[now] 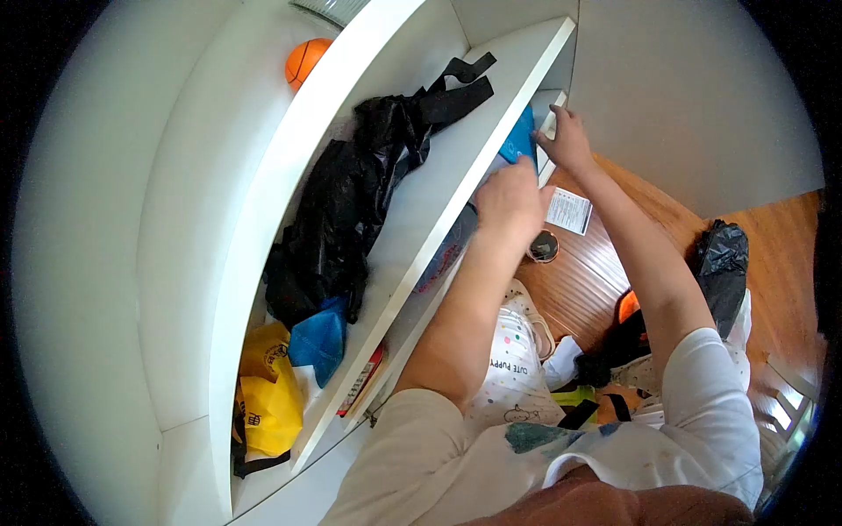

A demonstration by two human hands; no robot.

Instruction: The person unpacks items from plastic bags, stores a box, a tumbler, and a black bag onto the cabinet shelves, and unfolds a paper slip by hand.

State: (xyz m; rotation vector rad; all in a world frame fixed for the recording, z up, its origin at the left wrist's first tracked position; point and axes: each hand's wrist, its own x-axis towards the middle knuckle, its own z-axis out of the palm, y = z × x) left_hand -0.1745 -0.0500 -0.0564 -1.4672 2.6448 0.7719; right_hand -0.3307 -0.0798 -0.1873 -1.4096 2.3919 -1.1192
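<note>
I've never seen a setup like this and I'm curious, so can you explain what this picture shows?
There's no machine here: these are a person's bare hands, seen from a camera worn on their head, looking forward and down. The left hand and right hand are close to a bright blue object at a white shelf unit; I can't tell whether either grips it. On the shelf above lie a crumpled black plastic bag, a yellow bag and a smaller blue bundle. Below, a white printed sheet lies on the brown wooden floor.
</note>
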